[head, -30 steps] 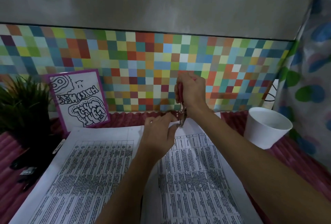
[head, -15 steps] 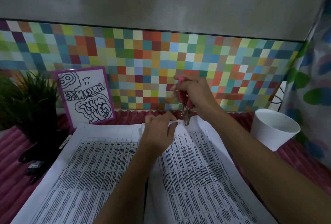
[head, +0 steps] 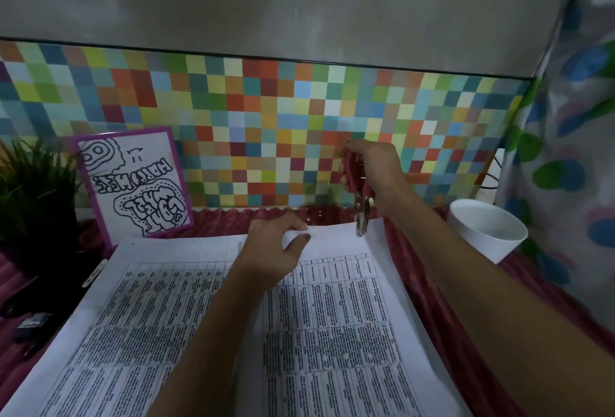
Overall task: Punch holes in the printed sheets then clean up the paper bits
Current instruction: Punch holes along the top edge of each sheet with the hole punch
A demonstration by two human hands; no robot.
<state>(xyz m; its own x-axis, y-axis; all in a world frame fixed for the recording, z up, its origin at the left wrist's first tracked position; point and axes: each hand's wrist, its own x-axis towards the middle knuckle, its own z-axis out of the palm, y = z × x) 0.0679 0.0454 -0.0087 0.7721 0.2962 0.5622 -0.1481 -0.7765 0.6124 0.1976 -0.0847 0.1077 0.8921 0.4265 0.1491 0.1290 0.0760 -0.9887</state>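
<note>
Surface: maroon ribbed cover [head: 549, 300] over the table, running back to the wall. The printed sheets [head: 332, 333] lay nearest the camera, on that cover. They were white pages filled with dense black tables of small text, too fine to read. One lay to the left and another overlapped it on the right.

Left hand [head: 276, 250]: on the far edge of the right-hand page, fingers curled over the edge and thumb on top, pinching the paper.

Right hand [head: 372, 170]: raised just beyond the same edge, well apart from the left hand. It was clamped round the red handles of a hole punch [head: 361, 213]. The punch's metal head pointed down and met the page's far edge near its right corner. Could not tell whether the paper sat inside the head.

A white cup [head: 486, 233] stood upright at right on the cover. At left stood a dark green plant [head: 33, 190], with a purple-bordered doodle card [head: 133, 180] leaning against the wall.

Room: multicoloured mosaic tile band [head: 266, 117], bare grey wall [head: 299, 0] above it, spotted curtain [head: 572, 150] at right.
</note>
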